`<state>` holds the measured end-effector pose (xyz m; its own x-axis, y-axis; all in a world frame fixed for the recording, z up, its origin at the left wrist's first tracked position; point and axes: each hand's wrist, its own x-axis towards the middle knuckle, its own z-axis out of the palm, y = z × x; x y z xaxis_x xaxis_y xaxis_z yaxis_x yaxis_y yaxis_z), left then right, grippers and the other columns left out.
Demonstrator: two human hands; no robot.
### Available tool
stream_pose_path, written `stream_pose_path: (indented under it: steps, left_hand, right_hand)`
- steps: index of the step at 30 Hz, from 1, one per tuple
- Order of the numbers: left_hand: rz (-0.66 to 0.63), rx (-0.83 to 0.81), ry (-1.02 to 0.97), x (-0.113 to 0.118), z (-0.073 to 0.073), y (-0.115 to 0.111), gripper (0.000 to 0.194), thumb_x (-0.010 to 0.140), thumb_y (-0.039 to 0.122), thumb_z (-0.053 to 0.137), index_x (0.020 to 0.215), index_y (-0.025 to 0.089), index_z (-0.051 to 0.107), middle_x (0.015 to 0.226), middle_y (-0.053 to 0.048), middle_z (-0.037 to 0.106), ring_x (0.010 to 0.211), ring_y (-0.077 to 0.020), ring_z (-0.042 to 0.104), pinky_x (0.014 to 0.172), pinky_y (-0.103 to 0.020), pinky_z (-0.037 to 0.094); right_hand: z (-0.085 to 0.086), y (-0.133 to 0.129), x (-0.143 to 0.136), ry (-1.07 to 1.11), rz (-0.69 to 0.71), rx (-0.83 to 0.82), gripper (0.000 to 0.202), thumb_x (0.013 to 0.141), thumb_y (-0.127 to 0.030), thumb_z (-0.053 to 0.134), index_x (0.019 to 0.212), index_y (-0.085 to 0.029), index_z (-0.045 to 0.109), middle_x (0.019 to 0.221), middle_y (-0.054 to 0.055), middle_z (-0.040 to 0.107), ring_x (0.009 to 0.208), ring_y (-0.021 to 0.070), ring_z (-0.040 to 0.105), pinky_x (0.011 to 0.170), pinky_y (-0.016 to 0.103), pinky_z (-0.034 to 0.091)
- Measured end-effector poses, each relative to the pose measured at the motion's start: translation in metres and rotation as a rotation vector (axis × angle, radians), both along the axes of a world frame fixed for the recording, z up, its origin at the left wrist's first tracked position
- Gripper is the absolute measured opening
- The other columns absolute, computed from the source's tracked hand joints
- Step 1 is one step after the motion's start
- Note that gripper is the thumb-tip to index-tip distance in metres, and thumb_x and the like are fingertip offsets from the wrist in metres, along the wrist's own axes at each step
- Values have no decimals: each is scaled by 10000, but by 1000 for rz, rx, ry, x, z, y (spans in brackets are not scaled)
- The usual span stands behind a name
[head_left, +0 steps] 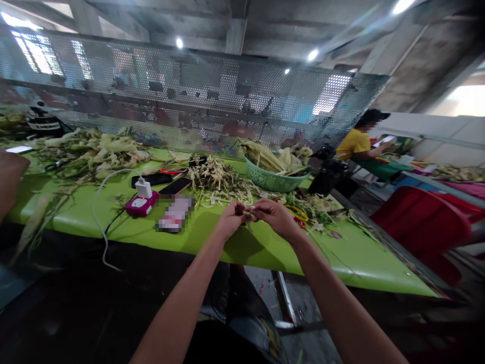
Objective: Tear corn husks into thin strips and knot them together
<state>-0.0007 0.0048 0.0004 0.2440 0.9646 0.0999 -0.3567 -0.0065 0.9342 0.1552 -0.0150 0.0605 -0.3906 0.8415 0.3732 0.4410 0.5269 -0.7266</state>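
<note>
Our two hands meet in a fingertip pinch over the worktop (204, 247), with a small pale plant piece between them.

Our left hand (229, 220) and right hand (273, 216) both pinch the pale plant piece (248, 215), probably with fingertips alone because it is too slight for a full grip; we hold it near the front edge, likely for easy reach. The heap of dried plant strips (214, 174) lies just beyond, and a yellow loop-handled tool (297, 211) (scissors, perhaps; we cannot tell) sits beside our right hand, presumably to stay handy. Behind, the green plastic basket (273, 181) holds long, pale husk-like leaves (262, 155) heaped above its rim, some tips overhanging, as if it keeps the bulk off the worktop.
</note>
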Motion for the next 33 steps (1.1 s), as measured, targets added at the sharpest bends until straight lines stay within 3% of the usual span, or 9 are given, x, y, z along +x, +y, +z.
stream_pose_path:
  steps: [5,9,13,19,28,33]
  left_hand:
    - [0,12,19,2,-3,1,357,623,247,758,789,186,449,618,64,516,528,-61,471,520,-192,369]
    - [16,-30,62,0,-1,1,341,635,207,741,824,187,458,616,64,527,527,-64,494,521,-188,395]
    - [63,-55,72,-1,2,-1,280,660,156,711,808,181,474,602,65,509,522,-60,491,514,-179,389]
    - [62,-44,124,-2,5,-3,250,706,90,649,852,179,467,643,45,533,542,-73,504,532,-196,411]
    - [72,24,89,-3,6,-3,364,628,141,763,855,168,479,722,24,539,655,-93,536,595,-213,447]
    - [68,17,65,-3,6,-2,354,631,107,745,840,165,466,729,26,532,656,-85,525,578,-199,433]
  right_hand:
    - [-5,3,-7,181,-10,-173,295,761,-428,674,925,-185,706,773,19,658,573,124,563,575,277,489]
    - [-5,5,-7,263,-54,-206,297,687,-396,749,867,-178,656,699,-8,634,582,121,566,571,265,497]
    - [-4,1,-4,272,-51,-228,258,705,-388,745,809,-177,640,706,-8,627,589,118,580,590,260,489]
    - [-7,2,-3,141,-59,-173,241,754,-400,693,810,-174,631,750,10,637,578,117,573,580,261,482]
    - [-12,10,1,52,-131,-97,234,773,-396,638,800,-171,693,694,10,640,590,132,569,604,265,466]
    - [-9,8,0,19,-126,-77,236,773,-357,633,931,-183,653,665,-6,638,573,134,577,573,253,460]
